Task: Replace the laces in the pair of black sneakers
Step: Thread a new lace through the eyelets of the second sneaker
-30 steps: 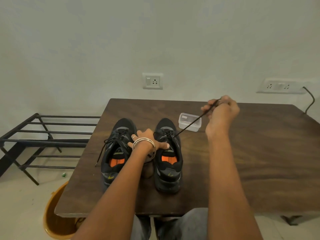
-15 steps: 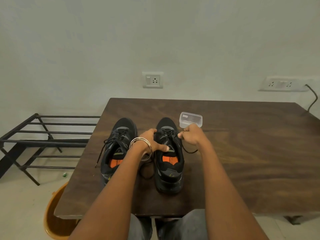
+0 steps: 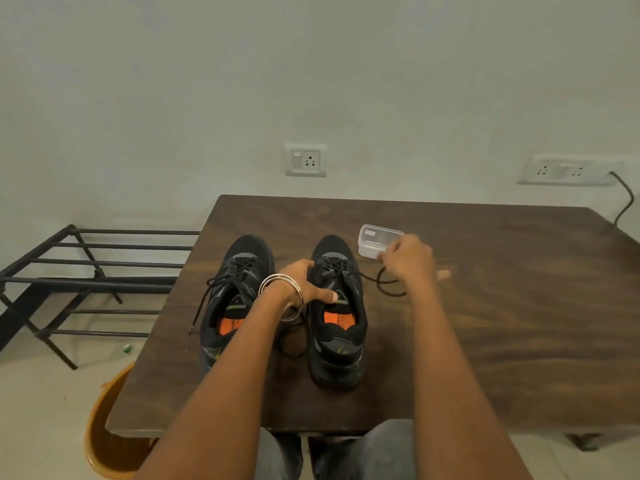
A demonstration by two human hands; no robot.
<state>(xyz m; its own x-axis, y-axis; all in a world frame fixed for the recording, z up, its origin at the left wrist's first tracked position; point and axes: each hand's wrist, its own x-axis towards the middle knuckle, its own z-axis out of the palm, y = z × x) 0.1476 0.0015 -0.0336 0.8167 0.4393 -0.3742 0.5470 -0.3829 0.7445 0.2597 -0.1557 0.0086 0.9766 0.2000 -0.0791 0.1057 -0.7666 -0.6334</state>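
Plastic box (image 3: 377,241) just beyond right hand (image 3: 408,259).

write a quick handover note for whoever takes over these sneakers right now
Left hand holds the right sneaker steady at its tongue.
Right hand pinches that shoe's black lace, which loops slack on the table.
Left sneaker sits alongside, laced, ends loose.
A clear plastic box sits behind the right hand.
Done: the right shoe's lace is partly loosened.
Left: pull both old laces out and thread new ones; none are in sight.
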